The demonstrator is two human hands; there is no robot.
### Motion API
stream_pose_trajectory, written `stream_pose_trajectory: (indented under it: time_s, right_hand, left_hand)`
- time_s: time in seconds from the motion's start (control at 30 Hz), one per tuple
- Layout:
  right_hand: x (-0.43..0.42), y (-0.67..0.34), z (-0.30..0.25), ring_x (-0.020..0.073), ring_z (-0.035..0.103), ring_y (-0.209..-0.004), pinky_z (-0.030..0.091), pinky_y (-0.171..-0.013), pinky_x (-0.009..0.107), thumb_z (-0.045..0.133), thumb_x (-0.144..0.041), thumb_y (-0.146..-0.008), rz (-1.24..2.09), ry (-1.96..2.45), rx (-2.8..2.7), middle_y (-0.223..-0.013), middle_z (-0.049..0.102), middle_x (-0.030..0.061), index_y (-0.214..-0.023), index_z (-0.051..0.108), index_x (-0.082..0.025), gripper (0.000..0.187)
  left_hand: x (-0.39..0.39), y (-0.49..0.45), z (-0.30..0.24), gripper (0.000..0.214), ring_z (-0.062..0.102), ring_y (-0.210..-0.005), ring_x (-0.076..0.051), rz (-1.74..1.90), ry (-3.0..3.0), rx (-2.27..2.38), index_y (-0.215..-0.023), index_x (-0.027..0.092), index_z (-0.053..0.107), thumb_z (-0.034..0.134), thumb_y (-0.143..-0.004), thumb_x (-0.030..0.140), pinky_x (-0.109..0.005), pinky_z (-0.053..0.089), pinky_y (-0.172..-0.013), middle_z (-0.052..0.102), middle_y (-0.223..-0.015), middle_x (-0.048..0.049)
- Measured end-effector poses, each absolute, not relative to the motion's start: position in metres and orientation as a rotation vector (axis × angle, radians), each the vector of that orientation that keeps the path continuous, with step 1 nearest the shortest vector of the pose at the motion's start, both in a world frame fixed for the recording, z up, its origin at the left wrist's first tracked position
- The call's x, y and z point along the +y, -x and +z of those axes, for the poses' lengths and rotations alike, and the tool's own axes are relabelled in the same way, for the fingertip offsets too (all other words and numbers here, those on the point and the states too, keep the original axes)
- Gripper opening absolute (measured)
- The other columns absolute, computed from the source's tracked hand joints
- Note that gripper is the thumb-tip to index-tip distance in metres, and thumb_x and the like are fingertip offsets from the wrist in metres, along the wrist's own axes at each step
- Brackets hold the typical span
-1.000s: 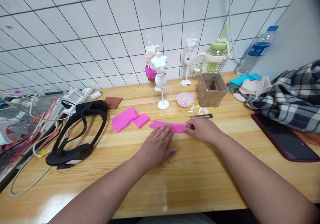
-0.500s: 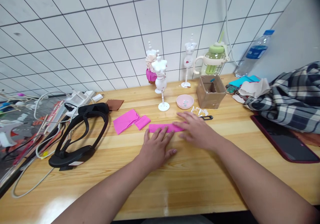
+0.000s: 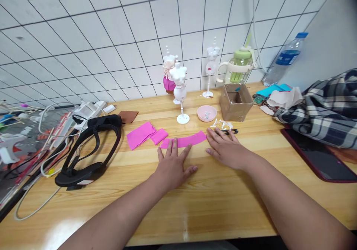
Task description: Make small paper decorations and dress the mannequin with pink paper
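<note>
A narrow pink crepe paper strip (image 3: 195,138) lies across the wooden table, bending slightly upward at its right end. My left hand (image 3: 173,168) rests with fingers spread, its fingertips on the strip's left half. Just past the strip's right end, my right hand (image 3: 225,148) lies flat and open on the tabletop, its fingers close to a small black cutter (image 3: 232,131). Left of the strip are a larger folded pink piece (image 3: 141,135) and a smaller one (image 3: 159,136). Behind it stands a white mini dress form (image 3: 180,86) on a round base.
A pink bowl (image 3: 206,113) with small clear bits, white scraps (image 3: 221,124) and a cardboard box (image 3: 236,103) stand behind my right hand. A black headset strap (image 3: 89,151) lies left; a phone (image 3: 318,155) and plaid cloth (image 3: 331,105) lie right. Two more dress forms (image 3: 211,70) stand by the wall.
My right hand has slid right, off the strip and onto the table. The strip's right end now shows, curving upward, and its left end reaches further left.
</note>
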State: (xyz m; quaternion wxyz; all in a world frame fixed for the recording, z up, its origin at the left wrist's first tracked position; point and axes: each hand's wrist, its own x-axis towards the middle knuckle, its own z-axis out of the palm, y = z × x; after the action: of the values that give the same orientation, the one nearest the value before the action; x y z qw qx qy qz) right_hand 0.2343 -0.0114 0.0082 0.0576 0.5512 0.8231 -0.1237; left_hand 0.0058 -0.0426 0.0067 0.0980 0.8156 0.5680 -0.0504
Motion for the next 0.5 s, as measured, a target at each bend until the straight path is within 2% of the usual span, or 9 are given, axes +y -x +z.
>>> stream_pose_trajectory:
  time_s: [0.13, 0.23, 0.33, 0.5]
  right_hand:
    - [-0.009, -0.227, 0.013, 0.0281, 0.016, -0.145, 0.017, -0.116, 0.054, 0.030, -0.048, -0.096, -0.257, -1.758, 2.637, -0.158, 0.019, 0.0074, -0.148, 0.035, -0.014, 0.062]
    - [-0.012, -0.213, 0.011, 0.0246, 0.015, -0.146, 0.018, -0.117, 0.048, 0.033, -0.046, -0.096, -0.232, -1.554, 2.878, -0.158, 0.019, 0.0070, -0.150, 0.030, -0.016, 0.062]
    - [-0.017, -0.204, 0.001, 0.0249, 0.020, -0.145, 0.014, -0.117, 0.052, 0.030, -0.050, -0.097, -0.366, -1.388, 2.903, -0.157, 0.024, 0.0084, -0.151, 0.025, -0.017, 0.064]
    - [-0.018, -0.210, -0.005, 0.0260, 0.020, -0.145, 0.004, -0.116, 0.058, 0.027, -0.053, -0.097, -0.455, -1.484, 2.757, -0.157, 0.022, 0.0077, -0.152, 0.021, -0.020, 0.065]
  left_hand:
    - [-0.041, -0.004, 0.006, 0.075, 0.007, -0.146, -0.039, -0.127, -2.452, 1.655, -0.150, 0.037, 0.019, 0.034, -0.085, 0.072, -0.072, 0.007, -0.106, 0.011, -0.159, -0.0188]
    - [-0.040, -0.002, 0.004, 0.076, 0.008, -0.146, -0.039, -0.117, -2.477, 1.608, -0.151, 0.034, 0.019, 0.032, -0.086, 0.072, -0.072, 0.007, -0.107, 0.013, -0.158, -0.0201]
    - [-0.040, -0.001, 0.002, 0.073, 0.010, -0.146, -0.037, -0.097, -2.501, 1.600, -0.151, 0.030, 0.019, 0.028, -0.089, 0.068, -0.071, 0.008, -0.108, 0.016, -0.158, -0.0200]
    - [-0.039, 0.003, 0.000, 0.074, 0.014, -0.146, -0.036, -0.119, -2.515, 1.689, -0.152, 0.015, 0.018, 0.029, -0.093, 0.059, -0.069, 0.007, -0.110, 0.017, -0.158, -0.0183]
